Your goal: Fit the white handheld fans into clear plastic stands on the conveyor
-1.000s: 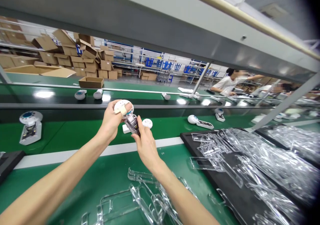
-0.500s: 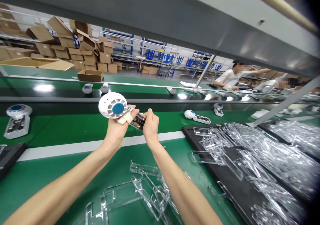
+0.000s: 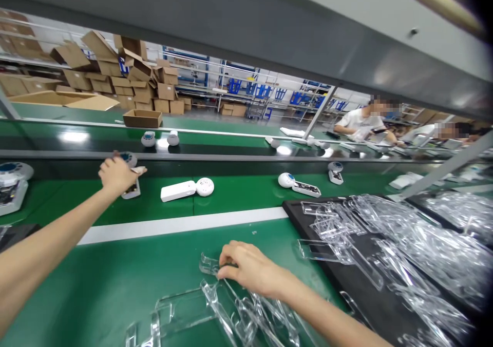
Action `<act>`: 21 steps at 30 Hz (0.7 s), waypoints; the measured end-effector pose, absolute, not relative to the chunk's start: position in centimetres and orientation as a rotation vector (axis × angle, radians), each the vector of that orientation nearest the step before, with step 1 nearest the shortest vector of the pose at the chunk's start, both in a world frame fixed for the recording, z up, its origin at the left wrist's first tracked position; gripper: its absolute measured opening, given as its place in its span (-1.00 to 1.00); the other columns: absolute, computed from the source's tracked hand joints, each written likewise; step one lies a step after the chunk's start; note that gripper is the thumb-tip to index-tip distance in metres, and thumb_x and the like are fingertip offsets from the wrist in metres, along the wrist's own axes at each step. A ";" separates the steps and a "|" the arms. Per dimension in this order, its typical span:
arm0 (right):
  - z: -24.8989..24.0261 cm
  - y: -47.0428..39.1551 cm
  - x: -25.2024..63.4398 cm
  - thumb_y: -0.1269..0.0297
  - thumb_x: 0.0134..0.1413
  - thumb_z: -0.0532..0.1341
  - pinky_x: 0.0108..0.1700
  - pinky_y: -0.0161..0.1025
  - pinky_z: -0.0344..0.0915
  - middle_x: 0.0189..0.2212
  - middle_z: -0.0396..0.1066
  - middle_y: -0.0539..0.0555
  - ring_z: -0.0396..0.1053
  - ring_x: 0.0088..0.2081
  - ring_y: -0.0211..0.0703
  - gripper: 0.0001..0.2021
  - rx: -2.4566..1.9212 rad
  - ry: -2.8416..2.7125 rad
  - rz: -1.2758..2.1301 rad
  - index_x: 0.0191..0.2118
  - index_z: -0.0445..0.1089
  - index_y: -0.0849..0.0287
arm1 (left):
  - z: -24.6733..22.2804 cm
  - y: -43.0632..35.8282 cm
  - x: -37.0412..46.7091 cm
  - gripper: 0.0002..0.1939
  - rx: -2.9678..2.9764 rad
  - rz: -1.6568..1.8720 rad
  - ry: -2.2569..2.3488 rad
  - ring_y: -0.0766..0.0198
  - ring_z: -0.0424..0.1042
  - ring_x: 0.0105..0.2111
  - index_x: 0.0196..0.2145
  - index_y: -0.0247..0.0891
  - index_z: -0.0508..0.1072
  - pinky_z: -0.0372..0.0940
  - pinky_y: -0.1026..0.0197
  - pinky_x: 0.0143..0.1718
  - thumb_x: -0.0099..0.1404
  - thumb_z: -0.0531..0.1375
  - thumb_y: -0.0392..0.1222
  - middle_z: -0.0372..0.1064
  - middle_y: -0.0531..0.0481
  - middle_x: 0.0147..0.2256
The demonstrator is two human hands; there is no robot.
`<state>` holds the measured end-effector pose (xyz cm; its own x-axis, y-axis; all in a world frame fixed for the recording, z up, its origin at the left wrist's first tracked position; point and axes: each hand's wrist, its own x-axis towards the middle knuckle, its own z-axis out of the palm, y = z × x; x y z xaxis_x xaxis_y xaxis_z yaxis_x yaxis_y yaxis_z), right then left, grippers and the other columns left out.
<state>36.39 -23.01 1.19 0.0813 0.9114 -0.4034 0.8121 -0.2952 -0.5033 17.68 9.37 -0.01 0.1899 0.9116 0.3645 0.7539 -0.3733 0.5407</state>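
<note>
My left hand point(image 3: 116, 175), a pale wrap on its thumb, is closed around the neck of a white round-headed device point(image 3: 131, 190) on the green belt; the hand covers much of it. To its right, another white round-headed device point(image 3: 179, 190) lies with its plain back up. Low in the middle, my right hand point(image 3: 250, 267) is closed at a clear plastic piece point(image 3: 209, 264); its fingertips are partly hidden. More clear plastic pieces point(image 3: 219, 306) lie tangled below it on the green bench.
Black trays point(image 3: 331, 280) heaped with clear plastic pieces stand at the right. Farther along the belt lie devices with exposed circuit boards point(image 3: 307, 188). A metal beam point(image 3: 231, 34) crosses overhead. Co-workers point(image 3: 362, 121) sit at the far right; cardboard boxes point(image 3: 165, 90) are stacked behind.
My hands have parted. The device they held now lies back-up on the belt. My left hand has moved left to another device, my right hand down to the clear plastic pieces.
</note>
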 end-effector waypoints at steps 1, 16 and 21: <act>1.3 -23.3 36.0 0.18 0.15 0.20 -0.13 -0.20 0.21 -0.19 0.45 0.11 0.38 -0.11 -0.03 -0.84 -2.226 -1.814 0.960 -0.29 0.45 0.14 | -0.4 8.6 18.7 -0.13 2.384 0.939 1.585 -0.42 0.17 0.10 0.13 -0.64 0.15 0.11 -0.30 0.02 0.11 0.21 0.16 0.21 -0.63 0.07; 0.9 -22.0 39.2 0.07 0.24 0.02 -0.31 -0.23 0.22 -0.46 0.29 -0.06 0.33 -0.40 -0.14 -0.62 -2.027 -1.157 0.443 0.07 0.20 0.16 | 1.9 1.0 28.5 -0.43 1.721 0.839 0.692 0.01 0.44 -0.17 -0.05 -0.18 0.36 0.30 0.05 -0.14 0.02 0.29 0.12 0.43 -0.12 -0.16; 2.6 -20.2 39.5 0.09 0.16 0.12 -0.10 -0.10 0.29 -0.25 0.27 0.05 0.34 -0.19 -0.07 -0.49 -1.958 -1.090 0.222 0.21 0.18 0.12 | 4.3 -5.1 31.2 -0.58 0.845 0.703 0.325 0.07 0.49 -0.30 -0.25 -0.25 0.39 0.39 0.00 -0.20 -0.04 0.36 -0.01 0.48 -0.09 -0.33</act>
